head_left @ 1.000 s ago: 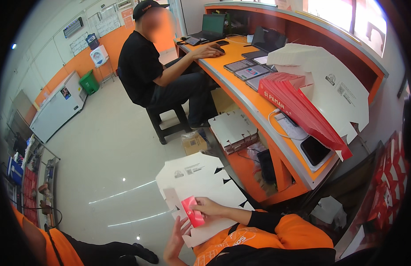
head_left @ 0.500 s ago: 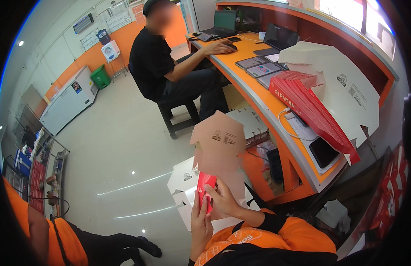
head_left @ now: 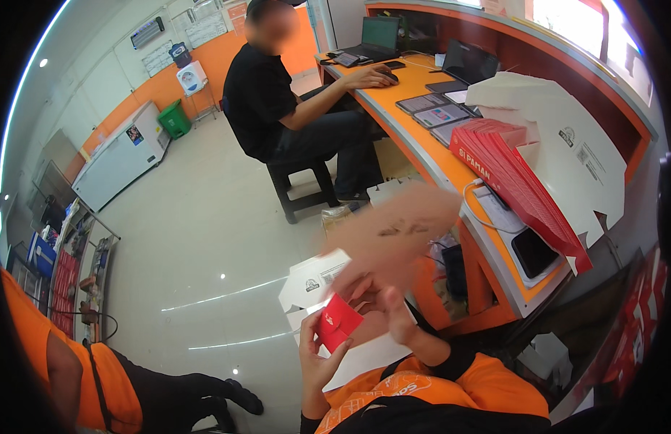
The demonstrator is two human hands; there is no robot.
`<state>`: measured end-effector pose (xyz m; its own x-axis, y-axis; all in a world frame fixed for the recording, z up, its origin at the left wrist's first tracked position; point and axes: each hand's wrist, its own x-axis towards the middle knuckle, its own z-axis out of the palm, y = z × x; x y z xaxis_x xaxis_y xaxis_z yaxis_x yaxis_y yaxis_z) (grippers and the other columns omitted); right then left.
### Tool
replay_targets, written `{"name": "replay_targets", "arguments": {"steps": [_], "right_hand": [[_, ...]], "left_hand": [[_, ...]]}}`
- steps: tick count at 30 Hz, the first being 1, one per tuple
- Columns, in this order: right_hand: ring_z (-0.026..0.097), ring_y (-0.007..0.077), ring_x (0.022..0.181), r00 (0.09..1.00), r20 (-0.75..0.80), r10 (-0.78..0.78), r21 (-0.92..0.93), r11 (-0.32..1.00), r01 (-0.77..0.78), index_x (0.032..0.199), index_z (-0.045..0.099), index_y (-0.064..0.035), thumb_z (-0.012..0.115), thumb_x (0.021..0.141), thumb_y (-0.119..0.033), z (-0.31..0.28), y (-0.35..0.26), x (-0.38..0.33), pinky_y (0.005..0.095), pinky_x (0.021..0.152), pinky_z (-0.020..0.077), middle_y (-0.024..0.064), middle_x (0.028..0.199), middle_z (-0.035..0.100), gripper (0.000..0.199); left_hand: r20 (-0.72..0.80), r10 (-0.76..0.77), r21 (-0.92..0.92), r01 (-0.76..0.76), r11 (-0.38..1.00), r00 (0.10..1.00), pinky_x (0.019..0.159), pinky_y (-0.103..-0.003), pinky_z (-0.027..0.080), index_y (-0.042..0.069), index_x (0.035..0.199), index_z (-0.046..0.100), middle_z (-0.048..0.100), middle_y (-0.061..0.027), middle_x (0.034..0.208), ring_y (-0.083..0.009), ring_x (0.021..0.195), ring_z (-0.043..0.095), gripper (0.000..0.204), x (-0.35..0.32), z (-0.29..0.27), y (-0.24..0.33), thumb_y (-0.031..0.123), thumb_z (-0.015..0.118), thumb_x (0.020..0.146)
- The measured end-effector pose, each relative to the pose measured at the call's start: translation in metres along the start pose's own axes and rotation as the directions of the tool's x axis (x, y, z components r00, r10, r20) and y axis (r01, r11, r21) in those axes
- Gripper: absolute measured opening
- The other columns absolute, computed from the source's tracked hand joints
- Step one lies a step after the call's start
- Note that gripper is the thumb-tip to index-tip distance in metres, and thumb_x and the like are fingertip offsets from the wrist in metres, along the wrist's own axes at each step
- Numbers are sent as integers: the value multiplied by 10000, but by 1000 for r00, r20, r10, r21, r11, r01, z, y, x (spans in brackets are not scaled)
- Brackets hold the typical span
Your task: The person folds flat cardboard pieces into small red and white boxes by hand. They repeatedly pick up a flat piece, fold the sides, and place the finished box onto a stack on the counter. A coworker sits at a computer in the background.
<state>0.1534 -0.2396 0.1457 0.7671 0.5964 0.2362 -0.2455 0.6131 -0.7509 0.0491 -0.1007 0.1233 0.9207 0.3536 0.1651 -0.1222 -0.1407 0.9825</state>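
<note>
Low in front of me is a partly folded cardboard box (head_left: 390, 228), its tan upper panel smeared by motion. My left hand (head_left: 317, 365) is closed on the box's red folded end (head_left: 340, 323), thumb in front and fingers behind. Beside that red end, to its right, is my right hand (head_left: 404, 322), raised and blurred. Its fingers are near the panel's lower edge; whether they grip it is unclear. Under the box, a white flat box blank (head_left: 310, 283) with printed marks shows on the left.
An orange desk (head_left: 520, 286) on the right bears a stack of red-and-white box blanks (head_left: 509, 170), a phone (head_left: 534, 253) and laptops. A person in black (head_left: 259, 101) sits on a dark stool (head_left: 299, 192). Another person in orange (head_left: 108, 383) is at lower left.
The tan panel has swung to the right and blurred. The red end has turned to face me more broadly. My right hand has come off the red end and moved right.
</note>
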Motion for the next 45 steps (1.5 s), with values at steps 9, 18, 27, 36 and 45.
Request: {"name": "replay_targets", "arguments": {"steps": [9,18,27,36,45], "right_hand": [[563,106,944,989,-148,-22,-576,815,-68,1154,505,-20,633,875,-253,20,-36,-3,235,798,464,58,1059,587,385],[548,148,1041,983,-159,-97,-473,881,11,1207,438,-30,676,846,-179,29,12,-11,262,860,466,98,1095,563,457],[435,276,1215,876,477,69,-863,228,451,1359,400,-169,535,841,-104,9,2,2,379,973,389,103,1243,526,539],[605,198,1009,839,507,-197,-788,-499,359,1185,600,-123,550,778,-67,40,-136,-17,323,838,482,34,1178,611,415],[589,341,885,698,68,-713,-607,-585,-539,1131,601,-71,468,781,14,34,-248,-36,404,780,447,184,910,633,384]], "left_hand": [[-143,424,509,-301,806,894,797,-316,542,64,1209,485,498,-129,1196,-244,1094,528,687,4,-9,26,-11,793,600],[-270,407,401,-283,871,872,787,-318,554,48,1235,459,506,-131,1159,-240,1091,526,729,-2,8,17,-27,793,592],[-147,-254,-635,106,765,956,943,-436,450,32,1350,303,450,-124,1279,-247,1203,458,618,8,13,-4,288,593,868],[-114,-113,-251,81,965,987,987,-432,396,80,1437,139,361,-195,1358,-356,1208,447,796,2,2,-40,263,629,837],[-482,-250,637,531,558,840,1120,-478,106,-90,1391,135,219,-263,1435,-386,1360,164,969,-53,-26,-132,236,730,697]]}}
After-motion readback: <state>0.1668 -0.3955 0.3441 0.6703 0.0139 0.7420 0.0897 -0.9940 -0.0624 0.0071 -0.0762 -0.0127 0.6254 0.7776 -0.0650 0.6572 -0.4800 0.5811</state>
